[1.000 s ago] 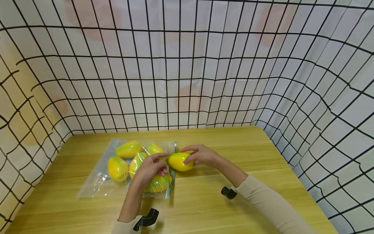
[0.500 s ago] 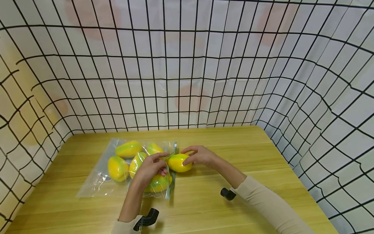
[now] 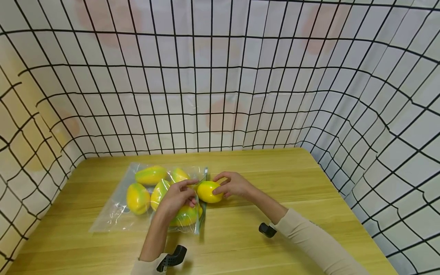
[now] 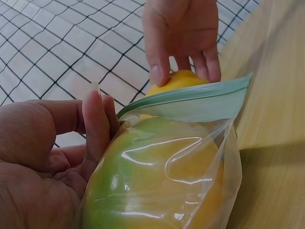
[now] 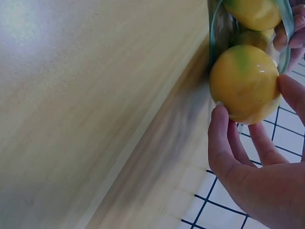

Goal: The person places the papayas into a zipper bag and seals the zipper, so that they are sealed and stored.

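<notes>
A clear zip-top bag (image 3: 111,215) with a green-edged mouth lies on the table, its opening toward the right. Inside are several yellow-green mangoes, one of them a rounded mango (image 3: 138,198) at the left. My left hand (image 3: 176,198) grips the bag's rim (image 4: 190,99) at the mouth, and its fingers stand at the green strip. With fingertips and thumb, my right hand (image 3: 237,185) holds a yellow mango (image 3: 209,192) by its outer end. That mango's other end sits in the bag's mouth, partly hidden behind the rim in the left wrist view.
The wooden table (image 3: 275,244) extends around the bag. Black grid netting (image 3: 220,80) over pale sheeting rises behind the table and along both sides. A black camera (image 3: 173,258) sits on the left wrist, and another black camera (image 3: 267,230) on the right.
My right hand has shifted slightly left, pushing the mango further into the bag's mouth. Mangoes inside have nudged a little left. My left hand has stayed at the rim.
</notes>
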`<state>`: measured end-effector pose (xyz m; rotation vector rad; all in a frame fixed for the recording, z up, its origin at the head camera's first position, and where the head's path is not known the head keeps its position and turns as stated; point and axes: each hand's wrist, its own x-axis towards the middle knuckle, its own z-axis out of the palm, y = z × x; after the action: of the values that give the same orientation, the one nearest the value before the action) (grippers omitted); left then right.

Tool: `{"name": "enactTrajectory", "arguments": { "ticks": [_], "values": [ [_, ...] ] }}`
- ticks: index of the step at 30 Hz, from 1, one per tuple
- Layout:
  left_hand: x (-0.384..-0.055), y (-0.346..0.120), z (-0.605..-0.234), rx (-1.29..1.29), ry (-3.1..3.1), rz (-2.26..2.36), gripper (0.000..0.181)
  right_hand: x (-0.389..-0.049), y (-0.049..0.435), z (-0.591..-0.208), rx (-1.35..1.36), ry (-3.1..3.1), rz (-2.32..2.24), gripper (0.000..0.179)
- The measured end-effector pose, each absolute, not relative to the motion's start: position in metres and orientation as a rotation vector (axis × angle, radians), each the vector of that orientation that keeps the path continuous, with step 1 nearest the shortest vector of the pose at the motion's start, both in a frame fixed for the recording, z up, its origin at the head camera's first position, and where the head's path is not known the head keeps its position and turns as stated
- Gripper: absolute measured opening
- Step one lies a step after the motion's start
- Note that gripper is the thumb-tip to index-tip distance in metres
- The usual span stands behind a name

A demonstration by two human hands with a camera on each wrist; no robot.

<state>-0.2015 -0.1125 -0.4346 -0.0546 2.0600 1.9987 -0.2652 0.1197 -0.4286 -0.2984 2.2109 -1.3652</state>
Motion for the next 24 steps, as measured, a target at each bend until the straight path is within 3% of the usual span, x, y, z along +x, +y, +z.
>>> {"name": "enactTrajectory", "arguments": {
  "ticks": [14, 24],
  "values": [
    [-0.2006, -0.1124, -0.4364, -0.079, 2.074, 1.996, 0.044, -0.2603, 0.1194, -0.4331, -0.354, 2.258, -1.163, 0.06],
    [-0.2007, -0.1123, -0.4346, -0.064, 2.076, 2.001, 0.044, -0.2586, 0.1188, -0.4269, -0.338, 2.233, -1.226, 0.057]
  ]
}}
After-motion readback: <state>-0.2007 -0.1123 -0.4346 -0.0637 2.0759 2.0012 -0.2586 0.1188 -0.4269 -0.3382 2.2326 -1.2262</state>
